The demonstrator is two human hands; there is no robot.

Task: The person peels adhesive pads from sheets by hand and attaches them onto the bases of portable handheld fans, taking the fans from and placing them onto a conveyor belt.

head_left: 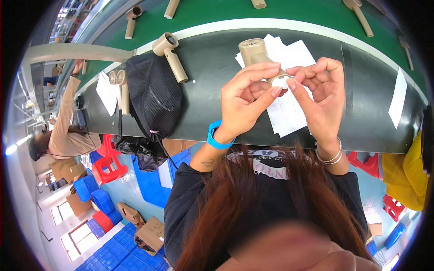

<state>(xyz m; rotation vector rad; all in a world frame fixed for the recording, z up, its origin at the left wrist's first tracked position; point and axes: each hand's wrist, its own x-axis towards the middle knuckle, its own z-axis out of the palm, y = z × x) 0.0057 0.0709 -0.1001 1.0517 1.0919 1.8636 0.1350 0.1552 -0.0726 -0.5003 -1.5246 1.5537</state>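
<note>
A beige handheld fan (pixel 254 53) points its round grille head away from me over the dark work table, its handle end turned toward me. My left hand (pixel 248 92) is closed around that handle end, thumb below and fingers above. At the tip shows a small white round piece (pixel 280 82). My right hand (pixel 322 92) pinches at the edge of this tip with thumb and fingers. Whether its fingertips hold a separate small part cannot be made out. White paper sheets (pixel 289 119) lie beneath the fan and my hands.
A black mesh bag (pixel 156 92) sits left on the table, another beige fan (pixel 174 63) leaning on it. Further fans (pixel 120 86) stand beyond the bag. A green conveyor belt (pixel 217 11) carrying several fans runs along the far side. Co-workers sit left (pixel 68 140) and right (pixel 409 169).
</note>
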